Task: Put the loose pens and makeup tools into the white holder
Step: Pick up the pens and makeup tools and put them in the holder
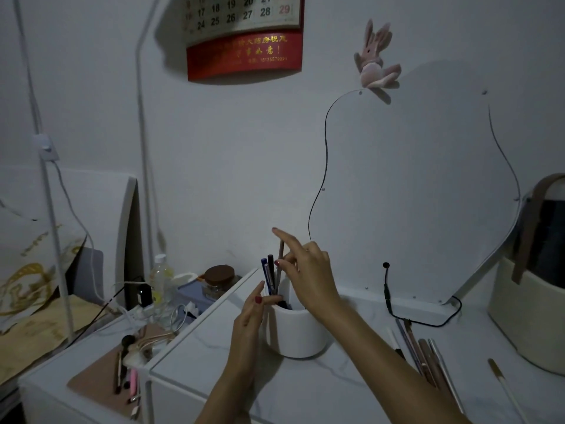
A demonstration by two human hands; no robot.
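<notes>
The white holder [296, 333] stands on the white tabletop [321, 390] at centre. Two blue pens [266, 274] stick up from it. My right hand [308, 270] hovers over the holder's mouth, pinching a brown pencil [280, 255] upright between thumb and fingers, its lower end inside the holder. My left hand [251, 316] rests against the holder's left rim, fingers touching its edge. Several loose pens and makeup pencils [423, 353] lie on the table to the right, partly behind my right forearm. A pale, gold-tipped stick [504, 387] lies farther right.
A wavy-edged mirror [412, 191] leans on the wall behind, with a black cable [394, 307]. A cream basket [529, 301] sits far right. A lower side table [101, 377] on the left holds brushes, a bottle [161, 280], a brown-lidded jar [219, 278] and cables.
</notes>
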